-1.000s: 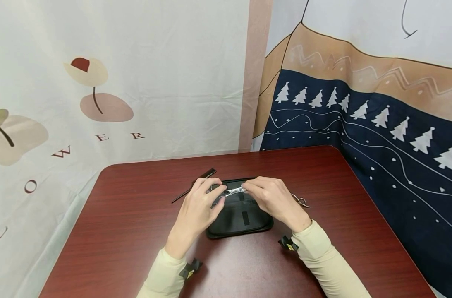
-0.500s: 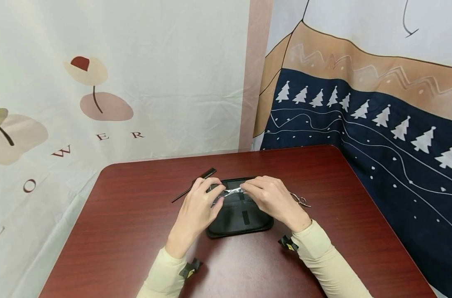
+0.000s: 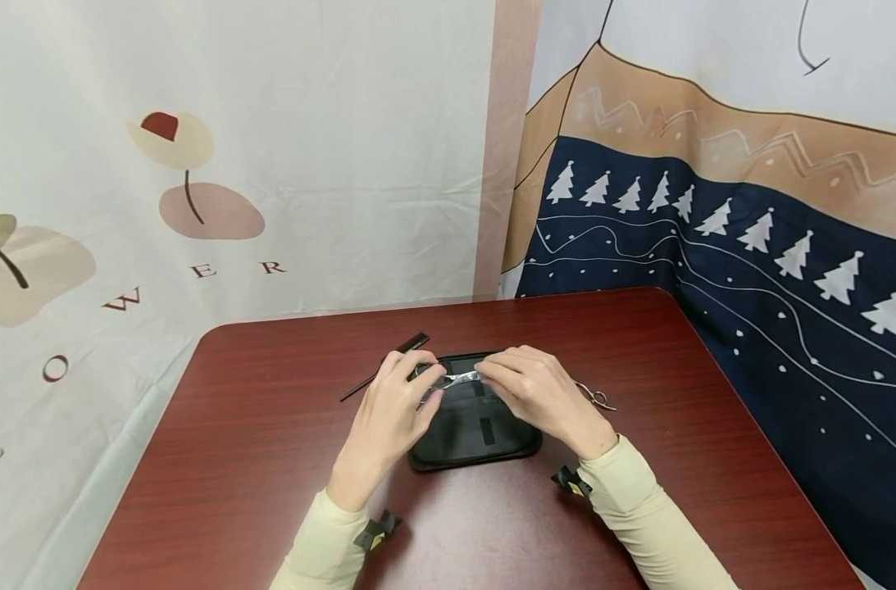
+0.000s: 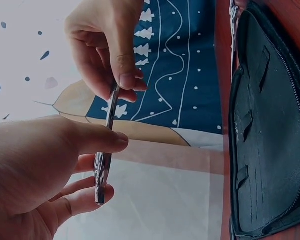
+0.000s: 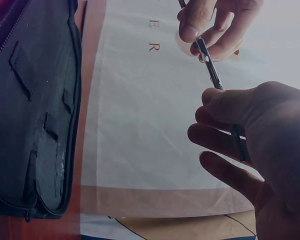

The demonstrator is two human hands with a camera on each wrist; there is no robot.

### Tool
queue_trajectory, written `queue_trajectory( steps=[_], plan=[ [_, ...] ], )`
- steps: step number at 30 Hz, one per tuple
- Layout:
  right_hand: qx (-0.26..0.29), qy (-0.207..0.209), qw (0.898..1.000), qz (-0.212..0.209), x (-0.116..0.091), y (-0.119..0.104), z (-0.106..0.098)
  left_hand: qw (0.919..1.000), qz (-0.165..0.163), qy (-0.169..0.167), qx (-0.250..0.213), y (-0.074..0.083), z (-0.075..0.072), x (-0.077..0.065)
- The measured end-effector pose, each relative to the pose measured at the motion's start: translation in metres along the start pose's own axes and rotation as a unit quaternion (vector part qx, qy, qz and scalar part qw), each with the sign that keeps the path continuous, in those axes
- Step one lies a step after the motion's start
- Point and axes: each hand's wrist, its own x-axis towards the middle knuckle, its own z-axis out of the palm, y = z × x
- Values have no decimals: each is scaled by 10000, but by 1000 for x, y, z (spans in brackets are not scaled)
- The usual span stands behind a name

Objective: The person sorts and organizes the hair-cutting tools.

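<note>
A silver pair of thinning scissors [image 3: 461, 378] is held level between both hands, above an unzipped black case [image 3: 462, 438]. My left hand [image 3: 390, 414] pinches the handle end between thumb and fingers. At the blade end, my right hand [image 3: 542, 397] grips with thumb and fingertips, covering much of the blades. Seen edge-on in the left wrist view, the scissors [image 4: 111, 107] span from one hand to the other. Fine teeth show near the tip of the scissors [image 5: 213, 70] in the right wrist view. Elastic loops [image 4: 247, 125] line the inside of the case.
A black comb [image 3: 362, 385] lies left of the case, partly behind the left hand. Right of the case lies a second pair of scissors [image 3: 598, 399], partly hidden by the right hand. The reddish-brown table [image 3: 270, 426] meets printed cloth hangings [image 3: 381, 164] at its back and right.
Both hands and the scissors stay almost in place, shifting only very slightly to the left. The case, comb and other scissors have not moved.
</note>
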Motion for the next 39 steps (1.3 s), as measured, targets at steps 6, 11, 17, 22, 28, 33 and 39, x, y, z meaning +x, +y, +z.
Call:
queue_trajectory(
  steps=[6, 11, 17, 22, 28, 33, 39],
  plan=[
    [168, -97, 9997, 163, 0, -1, -1, 10000, -30, -42, 13, -1, -1, 0],
    [218, -187, 9992, 275, -2, -1, -1, 10000, -7, -20, 32, -2, -1, -1],
    [222, -474, 9975, 486, -2, -2, -2, 10000, -15, -14, 94, -3, -1, -1],
    [271, -718, 9946, 699, -3, -1, -2, 9999, -90, -57, 83, -5, -3, -1],
    [390, -946, 9907, 894, -4, 0, -2, 9998, -209, -26, 61, -10, -5, -1],
    [541, -1035, 9872, 1088, -6, 4, -3, 9995, -298, 88, 20, -20, -6, -3],
    [605, -918, 9865, 1215, -10, 9, -3, 9988, -433, 214, -81, -34, -9, -5]
  ],
)
